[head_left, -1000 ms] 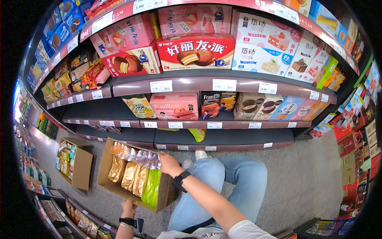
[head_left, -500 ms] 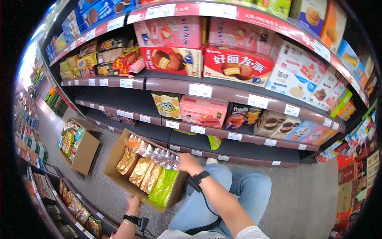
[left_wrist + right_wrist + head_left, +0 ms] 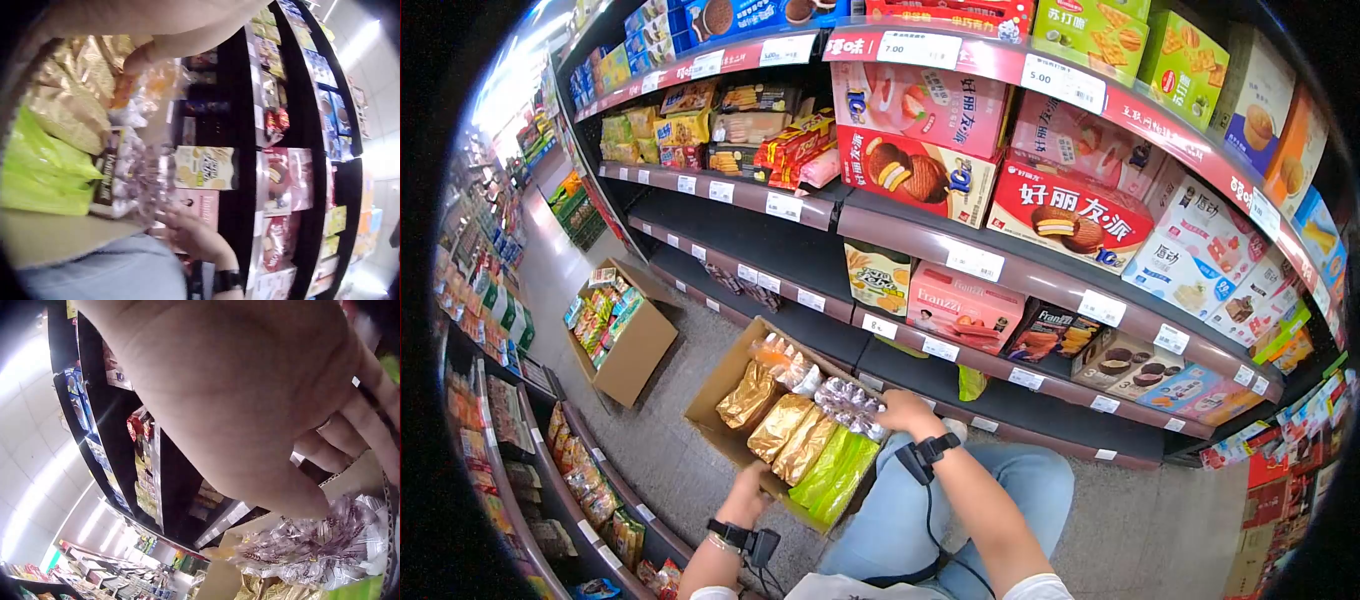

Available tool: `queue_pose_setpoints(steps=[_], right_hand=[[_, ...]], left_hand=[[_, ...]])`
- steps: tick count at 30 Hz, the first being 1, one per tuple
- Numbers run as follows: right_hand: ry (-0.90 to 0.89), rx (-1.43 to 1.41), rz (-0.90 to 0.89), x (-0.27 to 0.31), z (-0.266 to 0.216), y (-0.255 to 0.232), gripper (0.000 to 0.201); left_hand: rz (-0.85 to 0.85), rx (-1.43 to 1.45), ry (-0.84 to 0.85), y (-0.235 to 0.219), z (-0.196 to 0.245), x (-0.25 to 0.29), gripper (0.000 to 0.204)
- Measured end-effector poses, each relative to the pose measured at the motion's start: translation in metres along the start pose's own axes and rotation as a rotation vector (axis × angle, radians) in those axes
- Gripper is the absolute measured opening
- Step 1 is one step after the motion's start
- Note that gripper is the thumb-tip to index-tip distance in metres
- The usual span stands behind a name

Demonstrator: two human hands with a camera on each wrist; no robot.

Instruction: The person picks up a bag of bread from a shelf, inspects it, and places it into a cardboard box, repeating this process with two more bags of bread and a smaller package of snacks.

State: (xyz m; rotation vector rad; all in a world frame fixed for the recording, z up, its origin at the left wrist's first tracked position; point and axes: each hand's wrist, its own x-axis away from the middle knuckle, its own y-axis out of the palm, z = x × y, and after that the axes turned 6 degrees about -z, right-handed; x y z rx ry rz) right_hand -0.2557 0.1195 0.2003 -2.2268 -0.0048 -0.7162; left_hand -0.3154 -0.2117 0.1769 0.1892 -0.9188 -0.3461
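Note:
An open cardboard box (image 3: 718, 388) stands tilted before the lower shelf in the head view. It holds gold packets (image 3: 780, 424), bright green packets (image 3: 832, 474), clear packets with purple print (image 3: 848, 404) and orange-and-white ones (image 3: 784, 364). My left hand (image 3: 747, 497) grips the wall nearest me; in the left wrist view the thumb of that hand (image 3: 156, 31) reaches over the rim. At the right end my right hand (image 3: 908, 412) grips the edge, thumb over the purple-printed packets (image 3: 312, 540) and fingers outside the wall in the right wrist view.
Shelves of boxed snacks (image 3: 1070, 215) rise in front. A second cardboard box (image 3: 635, 350) with colourful packets stands on the floor to the left. Low racks (image 3: 585, 480) run along the lower left. My bent knees (image 3: 1020, 490) are right of the box.
The head view has turned left and tilted, so the shelves, both boxes and my hands appear farther right. Both hands have stayed on the box with the gold packets.

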Motion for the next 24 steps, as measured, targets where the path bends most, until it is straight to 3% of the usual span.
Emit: queue_pose_setpoints(steps=[3,4,5,6,9,13,15,17,20,24], right_hand=[[-0.063,-0.108,0.165,0.018,-0.003,-0.013,0.039],[-0.088,-0.156,0.244,0.022,-0.004,-0.018,0.038],[-0.113,-0.205,0.323,0.026,-0.006,-0.025,0.037],[-0.176,-0.266,0.392,0.031,-0.008,-0.036,0.033],[-0.383,-0.433,0.581,0.042,-0.02,-0.078,0.024],[-0.583,-0.758,0.623,0.058,-0.033,-0.149,0.027],[-0.547,-0.732,0.728,0.085,-0.056,-0.187,0.031],[-0.59,-0.75,0.815,0.086,-0.06,-0.218,0.034],[-0.631,-0.745,0.947,0.089,-0.066,-0.258,0.038],[-0.652,-0.606,1.099,0.082,-0.068,-0.299,0.049]], left_hand=[[-0.045,0.044,0.211,0.04,0.033,0.01,0.039],[-0.196,-0.01,0.202,0.046,0.049,0.014,0.054],[-0.128,-0.036,0.219,0.054,0.062,0.017,0.061],[-0.079,-0.019,0.282,0.089,0.08,0.041,0.054],[-0.325,-0.057,0.474,0.14,0.127,0.043,0.047],[-0.548,-0.054,0.608,0.224,0.183,0.058,0.046],[-0.641,-0.101,0.746,0.259,0.206,0.059,0.044],[-0.639,-0.228,0.863,0.289,0.23,0.054,0.043],[-0.676,-0.175,1.021,0.325,0.265,0.034,0.042],[-0.548,-0.168,1.146,0.364,0.312,0.012,0.05]])
